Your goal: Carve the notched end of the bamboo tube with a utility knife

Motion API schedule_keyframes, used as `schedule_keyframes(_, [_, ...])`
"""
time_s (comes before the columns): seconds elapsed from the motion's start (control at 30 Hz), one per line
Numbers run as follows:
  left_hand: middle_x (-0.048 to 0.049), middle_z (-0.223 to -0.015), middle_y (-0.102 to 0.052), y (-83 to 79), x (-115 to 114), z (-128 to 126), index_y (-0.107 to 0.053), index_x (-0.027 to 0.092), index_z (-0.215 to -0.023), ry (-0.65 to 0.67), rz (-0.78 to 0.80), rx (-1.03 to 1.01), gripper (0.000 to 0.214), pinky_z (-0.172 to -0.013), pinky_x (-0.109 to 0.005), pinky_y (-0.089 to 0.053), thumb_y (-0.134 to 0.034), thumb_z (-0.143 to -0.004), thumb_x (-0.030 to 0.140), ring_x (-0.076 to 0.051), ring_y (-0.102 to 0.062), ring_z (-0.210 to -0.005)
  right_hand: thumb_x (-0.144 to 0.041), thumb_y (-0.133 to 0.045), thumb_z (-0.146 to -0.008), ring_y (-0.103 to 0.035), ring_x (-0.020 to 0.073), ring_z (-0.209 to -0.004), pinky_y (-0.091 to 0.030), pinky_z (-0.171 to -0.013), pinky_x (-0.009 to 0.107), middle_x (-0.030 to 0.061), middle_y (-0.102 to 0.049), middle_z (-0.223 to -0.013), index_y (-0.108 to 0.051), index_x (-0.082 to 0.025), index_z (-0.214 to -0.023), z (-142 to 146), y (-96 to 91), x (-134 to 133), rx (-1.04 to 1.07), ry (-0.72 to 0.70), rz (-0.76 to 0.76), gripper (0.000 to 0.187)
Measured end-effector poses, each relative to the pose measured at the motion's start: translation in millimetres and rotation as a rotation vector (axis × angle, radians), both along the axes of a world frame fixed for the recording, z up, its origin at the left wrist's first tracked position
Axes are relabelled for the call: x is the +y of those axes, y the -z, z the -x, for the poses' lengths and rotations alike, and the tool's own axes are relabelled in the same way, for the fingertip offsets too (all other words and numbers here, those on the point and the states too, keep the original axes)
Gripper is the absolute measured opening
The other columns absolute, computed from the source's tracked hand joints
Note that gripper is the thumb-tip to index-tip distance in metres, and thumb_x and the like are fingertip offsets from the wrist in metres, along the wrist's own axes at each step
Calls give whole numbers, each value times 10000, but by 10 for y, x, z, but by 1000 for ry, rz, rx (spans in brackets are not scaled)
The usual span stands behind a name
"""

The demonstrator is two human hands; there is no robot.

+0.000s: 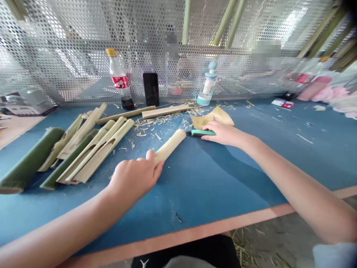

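On the surface (223,178) in front of me, my left hand (134,178) grips one end of a bamboo section (170,145), and my right hand (225,134) lies to its right, touching the utility knife (202,133). Just behind that hand lies a curled sheet (212,119). Split bamboo pieces (95,149) lie grouped to the left of my hands. Two bamboo strips (166,111) and shavings (157,124) lie further back. Along the rear, against a perforated metal screen (83,63), a plastic bottle (118,74) stands left of a phone (151,89), with a smaller bottle (208,83) to the right.
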State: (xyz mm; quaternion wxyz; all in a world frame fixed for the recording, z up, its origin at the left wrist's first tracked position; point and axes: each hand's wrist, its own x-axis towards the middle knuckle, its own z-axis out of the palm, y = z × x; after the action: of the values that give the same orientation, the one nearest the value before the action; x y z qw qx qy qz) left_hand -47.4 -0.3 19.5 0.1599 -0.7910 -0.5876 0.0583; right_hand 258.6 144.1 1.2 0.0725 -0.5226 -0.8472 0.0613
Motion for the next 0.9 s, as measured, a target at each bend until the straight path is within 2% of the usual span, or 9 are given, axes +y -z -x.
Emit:
schedule_keyframes(0.07, [-96,-639,-634,19,-57,-4,-508,64,-1231,-10,5,12,473,-387,-343,-369,-269,-990,393,-346,-647,-540,-538,-518,-851,-599,270,-906,-425,-713,343,104,-644,-1030,-624,-191,-1010,-1,4,-23,21,40,-40,396])
schedule_keyframes(0.1, [-98,-653,-636,28,-82,10,-514,75,-1221,-8,19,18,472,-385,-343,-365,-283,-982,411,-347,-644,-534,-532,-509,-856,-597,268,-895,-415,-699,340,101,-644,-1017,-610,-190,-1005,5,-6,-40,37,60,-60,387])
schedule_keyframes(0.23, [-60,-538,-588,47,-95,111,-562,138,-1019,-25,105,31,426,-376,-313,-284,-329,-953,489,-343,-618,-467,-501,-458,-888,-591,228,-840,-405,-684,311,70,-648,-956,-555,-194,-1064,139,-86,-207,121,88,-112,367])
schedule_keyframes(0.37, [-35,-497,-578,49,-3,162,-536,167,-974,-32,116,-5,442,-387,-298,-197,-298,-948,537,-326,-627,-469,-473,-424,-925,-582,176,-691,-407,-613,277,25,-641,-837,-529,-212,-1083,481,-137,-602,256,-60,-1,323])
schedule_keyframes(0.43, [-39,-503,-585,57,30,159,-522,173,-953,-29,122,-17,427,-400,-296,-163,-299,-943,536,-321,-633,-476,-492,-428,-938,-616,189,-729,-421,-637,288,28,-662,-873,-537,-225,-1076,658,-122,-822,255,-140,72,320])
schedule_keyframes(0.53, [-31,-476,-560,80,43,144,-502,182,-908,-39,125,-30,410,-407,-296,-144,-300,-940,538,-314,-627,-461,-569,-379,-950,-666,243,-817,-442,-655,319,64,-693,-976,-538,-228,-1113,826,-74,-1059,186,-184,102,410])
schedule_keyframes(0.67, [-21,-461,-538,104,25,121,-502,183,-905,-51,146,-40,406,-382,-302,-207,-293,-939,529,-315,-619,-445,-579,-340,-961,-693,260,-815,-449,-618,326,85,-710,-999,-539,-227,-1130,870,-20,-1171,116,-213,46,439])
schedule_keyframes(0.8, [-28,-469,-544,115,0,96,-526,182,-931,-100,158,-3,418,-375,-336,-336,-305,-934,537,-345,-622,-460,-557,-349,-969,-699,240,-733,-417,-546,300,65,-726,-915,-533,-213,-1131,859,33,-1166,31,-187,-30,423])
schedule_keyframes(0.9, [-33,-459,-542,140,-8,86,-544,176,-961,-126,184,11,451,-382,-358,-382,-283,-940,544,-357,-623,-466,-541,-343,-978,-695,223,-709,-404,-533,296,46,-720,-874,-533,-195,-1102,856,75,-1135,0,-209,-119,413])
